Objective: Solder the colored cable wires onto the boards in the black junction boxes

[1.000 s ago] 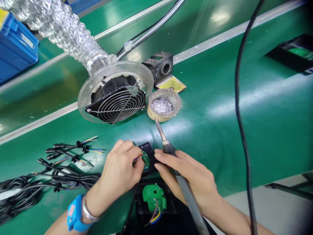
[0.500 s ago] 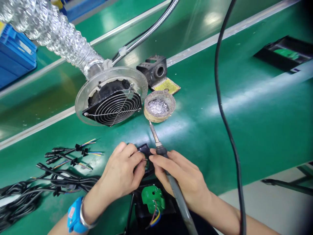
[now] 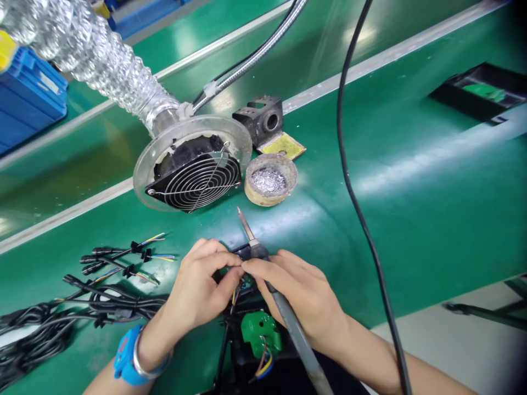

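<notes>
My right hand [image 3: 302, 293] is closed around a soldering iron [image 3: 284, 315], whose bare tip points up and away, short of the solder pot. My left hand [image 3: 208, 280] is pinched, its fingertips meeting my right fingertips. Thin coloured wires [image 3: 235, 295] come out below the left thumb; the pinched ends are hidden. Under both hands lies a black housing [image 3: 242, 251], mostly covered. Closer to me, a green part [image 3: 260, 332] with brown, yellow and blue leads sits on a black casing [image 3: 242, 359].
A round fume-extractor fan [image 3: 201, 184] on a foil duct stands beyond my hands. Beside it are a pot of solder scraps [image 3: 269, 184] and an iron stand [image 3: 261, 118] with a yellow sponge. Black cables [image 3: 123, 302] lie left. A black cord [image 3: 362, 214] hangs across the right.
The soldering iron's tip has swung left, away from the pot's rim. My right hand has moved left until its fingertips meet the left ones. Coloured wires now show below my left thumb.
</notes>
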Demonstrator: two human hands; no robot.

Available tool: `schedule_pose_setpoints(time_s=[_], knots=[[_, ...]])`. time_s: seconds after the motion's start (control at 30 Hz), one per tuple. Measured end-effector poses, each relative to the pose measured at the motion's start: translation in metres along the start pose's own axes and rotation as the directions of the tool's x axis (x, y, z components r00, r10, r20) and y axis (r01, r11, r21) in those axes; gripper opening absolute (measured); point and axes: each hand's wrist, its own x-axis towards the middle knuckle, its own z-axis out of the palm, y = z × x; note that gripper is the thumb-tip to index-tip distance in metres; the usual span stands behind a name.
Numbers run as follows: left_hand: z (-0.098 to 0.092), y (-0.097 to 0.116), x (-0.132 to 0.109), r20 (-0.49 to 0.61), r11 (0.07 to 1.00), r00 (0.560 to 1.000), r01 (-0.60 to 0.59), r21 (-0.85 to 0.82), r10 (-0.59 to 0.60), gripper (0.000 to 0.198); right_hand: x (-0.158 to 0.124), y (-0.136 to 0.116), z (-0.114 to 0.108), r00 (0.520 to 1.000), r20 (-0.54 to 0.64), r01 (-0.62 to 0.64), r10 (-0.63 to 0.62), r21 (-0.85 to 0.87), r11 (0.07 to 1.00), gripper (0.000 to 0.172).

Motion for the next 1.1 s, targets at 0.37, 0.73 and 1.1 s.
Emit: schedule_pose_setpoints(time_s=[0.37,0.73,1.1], knots=[[-0.001,0.001,0.004,0.042,0.995,0.999,-0.019,0.098,0.015,0.014,-0.007,-0.02,-0.062,0.985,-0.025,-0.167,0.169,0.054,0.984,0.034],[-0.004,0.002,0.003,0.086,0.988,0.996,-0.044,0.145,0.032,0.016,-0.012,-0.016,-0.047,0.987,-0.012,-0.151,0.159,0.235,0.96,0.027],[-0.003,0.002,0.003,0.089,0.986,0.995,-0.048,0.157,0.034,0.019,-0.017,-0.014,-0.047,0.985,-0.024,-0.161,0.173,0.259,0.952,0.028]])
